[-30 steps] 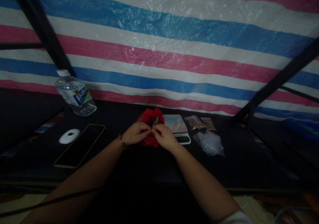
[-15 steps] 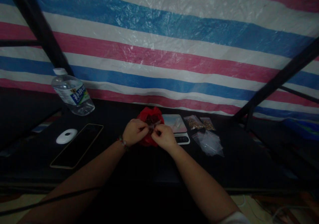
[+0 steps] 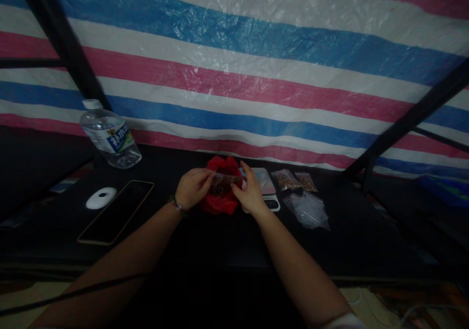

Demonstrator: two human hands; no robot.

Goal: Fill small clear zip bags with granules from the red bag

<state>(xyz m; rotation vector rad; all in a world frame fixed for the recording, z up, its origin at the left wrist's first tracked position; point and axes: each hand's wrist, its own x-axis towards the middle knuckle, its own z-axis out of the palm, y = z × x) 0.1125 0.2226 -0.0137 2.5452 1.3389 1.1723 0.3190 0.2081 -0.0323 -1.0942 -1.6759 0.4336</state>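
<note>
My left hand (image 3: 193,188) pinches a small clear zip bag (image 3: 224,176) by its left end, fingers closed. Beneath the bag lies an opened red plastic bag (image 3: 223,204), with dark brown bits (image 3: 219,188) inside that I cannot make out clearly. My right hand (image 3: 249,190) is at the right end of the zip bag, thumb and forefinger spread apart. It partly covers a small scale (image 3: 269,188) with a pale, shiny platform. Right of the scale are two filled zip bags (image 3: 286,179) of brownish pieces and a pile of flat clear zip bags (image 3: 309,211).
A clear plastic bottle (image 3: 112,138) with a white cap stands at the back left. Before it lie a white oval case (image 3: 101,198) and a phone (image 3: 116,212) on the black tabletop (image 3: 220,246). Black frame bars (image 3: 388,133) and a striped plastic sheet (image 3: 238,85) stand behind.
My hands have moved apart from a close pinch over the red bag. My right fingers have spread, and the clear bag now stretches sideways from my left hand.
</note>
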